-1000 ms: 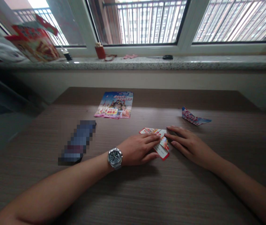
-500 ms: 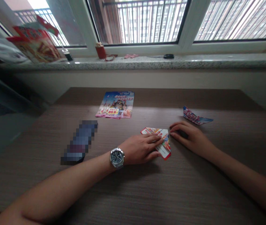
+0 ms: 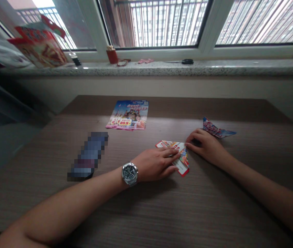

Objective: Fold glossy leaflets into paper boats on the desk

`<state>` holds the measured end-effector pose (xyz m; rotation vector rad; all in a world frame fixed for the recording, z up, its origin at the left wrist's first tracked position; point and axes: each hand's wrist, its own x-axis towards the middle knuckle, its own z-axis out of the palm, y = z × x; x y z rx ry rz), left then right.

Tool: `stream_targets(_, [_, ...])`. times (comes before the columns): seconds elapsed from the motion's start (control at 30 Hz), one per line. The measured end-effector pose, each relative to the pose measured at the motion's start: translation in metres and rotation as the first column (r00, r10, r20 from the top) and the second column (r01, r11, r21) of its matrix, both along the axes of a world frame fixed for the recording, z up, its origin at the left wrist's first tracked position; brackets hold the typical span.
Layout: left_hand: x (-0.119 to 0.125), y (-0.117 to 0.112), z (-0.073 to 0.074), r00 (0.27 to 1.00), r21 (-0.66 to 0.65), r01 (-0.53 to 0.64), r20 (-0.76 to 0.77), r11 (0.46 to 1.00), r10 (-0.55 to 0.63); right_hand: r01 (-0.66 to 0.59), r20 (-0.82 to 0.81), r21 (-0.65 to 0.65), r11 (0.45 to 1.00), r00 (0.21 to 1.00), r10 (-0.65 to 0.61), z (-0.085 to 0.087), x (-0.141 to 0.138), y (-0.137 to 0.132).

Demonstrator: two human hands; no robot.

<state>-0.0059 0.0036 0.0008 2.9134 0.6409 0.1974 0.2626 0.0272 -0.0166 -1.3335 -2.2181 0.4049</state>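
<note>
A folded paper flyer [image 3: 184, 162], white with red edges and coloured print, lies on the table. My left hand [image 3: 156, 163] lies flat across it, fingers stretched out and pressing it down; they hide its middle and lower left. At the flyer's upper right corner, my right hand [image 3: 204, 143] has thumb and forefinger pinched together on the paper's edge. Just beyond the right hand sits another folded paper piece [image 3: 217, 131], blue with red lettering, one flap raised.
A stack of printed flyers [image 3: 128, 115] lies at the back left of the wooden table [image 3: 146, 213]. Nearer me on the left is a pixelated, phone-like object [image 3: 89, 155]. On the stone windowsill [image 3: 162, 70] stand a red container [image 3: 112, 56] and a red food bag [image 3: 42, 48], with a black-handled tool [image 3: 187, 61] lying further right.
My right hand has moved slightly up and left, and its fingertips have closed at the flyer's corner. The left hand stays flat on the paper.
</note>
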Motion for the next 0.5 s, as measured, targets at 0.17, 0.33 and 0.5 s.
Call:
stream_targets(0.17, [0.000,0.000,0.000,1.000,-0.018,-0.010,0.010,1.000,0.010,-0.041,-0.009,-0.039,0.998,0.999,0.040,0.001,-0.001,-0.007])
stream_targets(0.33, [0.000,-0.001,0.000,1.000,-0.013,-0.009,0.013,1.000,0.010,-0.066,-0.021,-0.066,0.996,0.998,0.065,0.001,-0.001,-0.021])
stream_targets(0.5, [-0.001,-0.001,-0.001,1.000,-0.005,-0.013,0.011,1.000,0.013,-0.092,-0.038,-0.085,0.992,0.995,0.089,0.003,-0.004,-0.037])
